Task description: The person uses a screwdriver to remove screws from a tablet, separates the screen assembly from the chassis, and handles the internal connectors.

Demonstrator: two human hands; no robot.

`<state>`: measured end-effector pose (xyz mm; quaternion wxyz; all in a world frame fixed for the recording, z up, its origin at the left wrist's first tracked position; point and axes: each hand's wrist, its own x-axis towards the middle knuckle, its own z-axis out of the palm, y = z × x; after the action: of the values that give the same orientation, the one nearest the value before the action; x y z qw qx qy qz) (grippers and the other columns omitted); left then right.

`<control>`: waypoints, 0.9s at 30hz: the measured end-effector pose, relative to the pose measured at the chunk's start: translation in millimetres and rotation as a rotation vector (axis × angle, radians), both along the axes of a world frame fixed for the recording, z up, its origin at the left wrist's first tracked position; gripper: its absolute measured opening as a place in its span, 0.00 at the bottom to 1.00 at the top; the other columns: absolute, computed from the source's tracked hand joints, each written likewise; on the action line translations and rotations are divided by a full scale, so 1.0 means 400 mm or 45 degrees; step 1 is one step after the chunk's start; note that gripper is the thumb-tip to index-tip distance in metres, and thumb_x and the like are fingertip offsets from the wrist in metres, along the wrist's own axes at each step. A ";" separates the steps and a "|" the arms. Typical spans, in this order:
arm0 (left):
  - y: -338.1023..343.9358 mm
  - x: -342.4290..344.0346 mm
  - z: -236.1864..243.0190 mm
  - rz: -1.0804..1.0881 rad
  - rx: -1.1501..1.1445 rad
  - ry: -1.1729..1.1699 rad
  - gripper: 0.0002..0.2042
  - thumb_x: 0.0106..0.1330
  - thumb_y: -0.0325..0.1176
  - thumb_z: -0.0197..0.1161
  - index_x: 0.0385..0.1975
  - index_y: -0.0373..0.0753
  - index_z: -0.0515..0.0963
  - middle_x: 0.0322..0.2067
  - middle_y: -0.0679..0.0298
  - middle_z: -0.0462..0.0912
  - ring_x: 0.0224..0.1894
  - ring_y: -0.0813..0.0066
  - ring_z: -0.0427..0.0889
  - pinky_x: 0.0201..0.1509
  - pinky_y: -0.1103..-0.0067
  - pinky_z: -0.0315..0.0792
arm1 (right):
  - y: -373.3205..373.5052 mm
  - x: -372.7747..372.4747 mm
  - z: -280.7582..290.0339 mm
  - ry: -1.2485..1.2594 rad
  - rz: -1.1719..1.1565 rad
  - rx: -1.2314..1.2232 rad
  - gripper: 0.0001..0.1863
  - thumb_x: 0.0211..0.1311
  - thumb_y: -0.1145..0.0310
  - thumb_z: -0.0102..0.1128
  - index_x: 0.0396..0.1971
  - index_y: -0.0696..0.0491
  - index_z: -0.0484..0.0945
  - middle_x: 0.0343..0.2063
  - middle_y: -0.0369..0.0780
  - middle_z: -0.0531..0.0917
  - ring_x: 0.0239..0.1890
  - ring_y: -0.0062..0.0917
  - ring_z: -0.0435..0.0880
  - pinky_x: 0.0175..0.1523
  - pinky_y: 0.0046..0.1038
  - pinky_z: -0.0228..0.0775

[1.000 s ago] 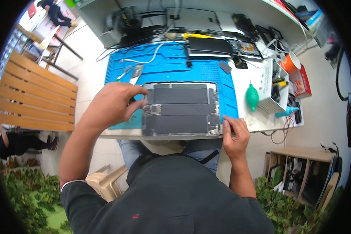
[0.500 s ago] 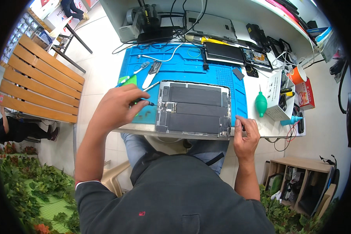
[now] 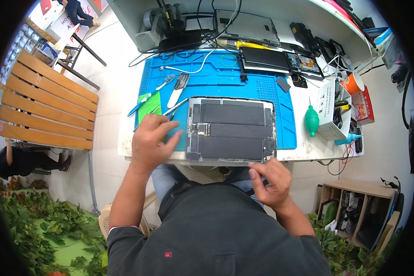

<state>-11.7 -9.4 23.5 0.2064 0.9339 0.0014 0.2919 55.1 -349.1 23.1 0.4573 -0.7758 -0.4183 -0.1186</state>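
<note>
An opened tablet [image 3: 232, 130] lies on the near edge of the bench, its dark battery cells and a small board with metal contacts exposed. Just left of it is my left hand [image 3: 152, 140], thumb and fingers apart and nothing visible in them. Beyond that hand, a dark slim tool [image 3: 172, 115] and a pale stick [image 3: 175, 106] lie beside a green sheet [image 3: 150, 105]. My right hand [image 3: 272, 184] hovers at the tablet's near right corner, fingers curled and thumb close to the index finger. Whatever may be between those fingertips is too small to make out.
A blue repair mat [image 3: 207, 85] covers much of the bench. Brushes and a flat spatula [image 3: 176, 94] lie at its left. Right of the mat stand a green air blower [image 3: 311, 121], a white box of tools [image 3: 329, 115] and an orange cup [image 3: 353, 83]. Device parts and cables line the back.
My left hand has drawn back from the tablet's left edge and no longer holds the screwdriver. My right hand has come down and left toward the near corner.
</note>
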 end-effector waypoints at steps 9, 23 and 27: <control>-0.016 0.061 -0.013 -0.310 0.155 0.068 0.14 0.57 0.28 0.83 0.44 0.46 0.95 0.35 0.66 0.87 0.37 0.67 0.83 0.39 0.71 0.79 | 0.042 -0.005 -0.030 0.030 0.140 0.080 0.11 0.57 0.80 0.78 0.40 0.57 0.89 0.24 0.37 0.85 0.23 0.29 0.78 0.30 0.30 0.69; -0.024 0.091 0.026 -0.477 0.354 0.193 0.11 0.57 0.27 0.78 0.41 0.40 0.92 0.37 0.66 0.87 0.37 0.67 0.85 0.40 0.72 0.82 | 0.077 0.074 0.014 -0.059 0.260 -0.044 0.11 0.56 0.76 0.80 0.39 0.56 0.89 0.27 0.37 0.83 0.29 0.29 0.80 0.31 0.31 0.72; -0.026 0.089 0.020 -0.473 0.350 0.207 0.12 0.57 0.27 0.78 0.41 0.39 0.92 0.37 0.66 0.86 0.37 0.67 0.86 0.40 0.72 0.82 | 0.078 0.096 0.030 -0.049 0.305 -0.073 0.12 0.55 0.79 0.80 0.40 0.57 0.90 0.29 0.39 0.87 0.28 0.31 0.81 0.32 0.31 0.73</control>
<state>23.9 -19.9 31.4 0.1268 0.9579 -0.1935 0.1701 93.4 -317.8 34.9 0.4378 -0.7305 -0.5200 -0.0660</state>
